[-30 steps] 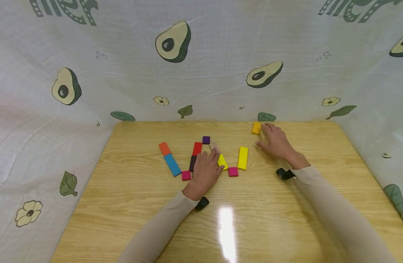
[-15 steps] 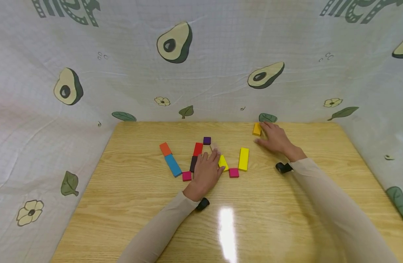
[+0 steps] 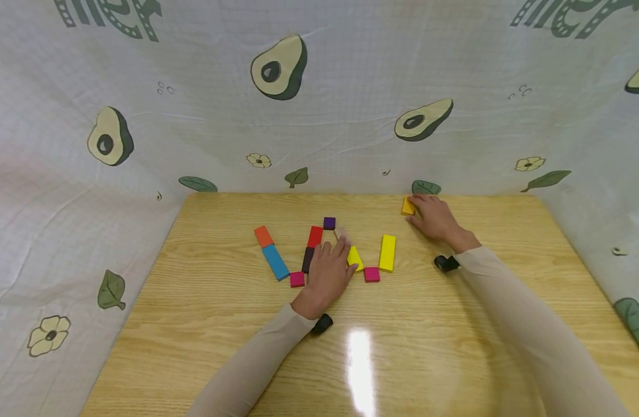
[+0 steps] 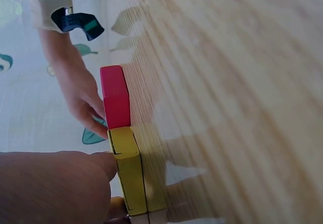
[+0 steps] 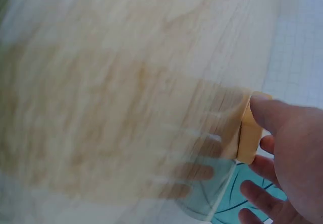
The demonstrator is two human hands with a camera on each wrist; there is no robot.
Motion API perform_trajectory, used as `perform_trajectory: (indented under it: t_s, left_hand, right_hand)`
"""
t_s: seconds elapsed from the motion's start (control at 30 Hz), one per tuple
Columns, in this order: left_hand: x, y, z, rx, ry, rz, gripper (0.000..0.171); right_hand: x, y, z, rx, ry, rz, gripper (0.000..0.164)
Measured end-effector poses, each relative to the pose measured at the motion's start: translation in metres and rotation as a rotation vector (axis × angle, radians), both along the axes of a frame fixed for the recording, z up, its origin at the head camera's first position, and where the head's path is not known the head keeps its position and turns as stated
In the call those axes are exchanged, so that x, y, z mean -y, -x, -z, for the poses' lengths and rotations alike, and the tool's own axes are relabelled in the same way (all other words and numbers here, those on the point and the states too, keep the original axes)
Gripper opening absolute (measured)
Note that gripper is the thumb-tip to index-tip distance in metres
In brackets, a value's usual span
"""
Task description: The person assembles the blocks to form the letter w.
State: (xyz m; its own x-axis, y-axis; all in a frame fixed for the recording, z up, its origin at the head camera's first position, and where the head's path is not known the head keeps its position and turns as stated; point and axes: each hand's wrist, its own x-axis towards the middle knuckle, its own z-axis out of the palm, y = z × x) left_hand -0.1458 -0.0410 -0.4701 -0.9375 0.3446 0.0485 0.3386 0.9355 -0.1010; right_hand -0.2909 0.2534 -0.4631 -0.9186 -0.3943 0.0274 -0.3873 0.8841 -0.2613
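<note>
My left hand [image 3: 327,272] lies over the middle of a row of flat coloured blocks, fingers spread forward. Its index fingertip touches a pale beige block [image 3: 342,234], and its thumb is against a yellow block [image 4: 130,176]. Left of it are a red block [image 3: 315,236] and a black block [image 3: 308,259], partly covered. At the table's back edge my right hand [image 3: 438,220] has thumb and fingers around a small orange-yellow block [image 5: 250,135], pinching it by its ends. What lies beneath the left palm is hidden.
An orange-red block [image 3: 264,236] meets a blue block [image 3: 275,262] at the left. Two magenta blocks, one left [image 3: 297,279] and one right [image 3: 372,274], a purple cube [image 3: 329,223] and a long yellow block [image 3: 387,253] lie nearby. A printed cloth [image 3: 340,145] hangs behind the table [image 3: 220,336].
My right hand has moved slightly left and closed its fingers onto the orange-yellow block. The left hand has stayed in place on the blocks.
</note>
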Motion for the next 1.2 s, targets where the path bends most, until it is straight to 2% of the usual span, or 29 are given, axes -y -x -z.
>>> perform_trajectory:
  t_s: [0.37, 0.57, 0.9, 1.2]
  left_hand:
    - [-0.001, 0.000, 0.003, -0.018, 0.011, 0.006, 0.062]
    - [-0.001, -0.001, 0.003, -0.013, 0.018, 0.006, 0.062]
    - [0.000, 0.000, 0.002, -0.030, 0.020, 0.010, 0.062]
    - [0.000, 0.000, 0.002, -0.034, 0.028, 0.010, 0.061]
  right_hand:
    - [0.001, -0.004, 0.002, -0.060, 0.046, -0.012, 0.051]
    - [0.007, -0.011, 0.000, -0.053, 0.064, -0.027, 0.051]
    - [0.016, -0.028, 0.001, -0.064, 0.150, -0.104, 0.049]
    - [0.022, -0.038, -0.002, -0.023, 0.163, -0.113, 0.048]
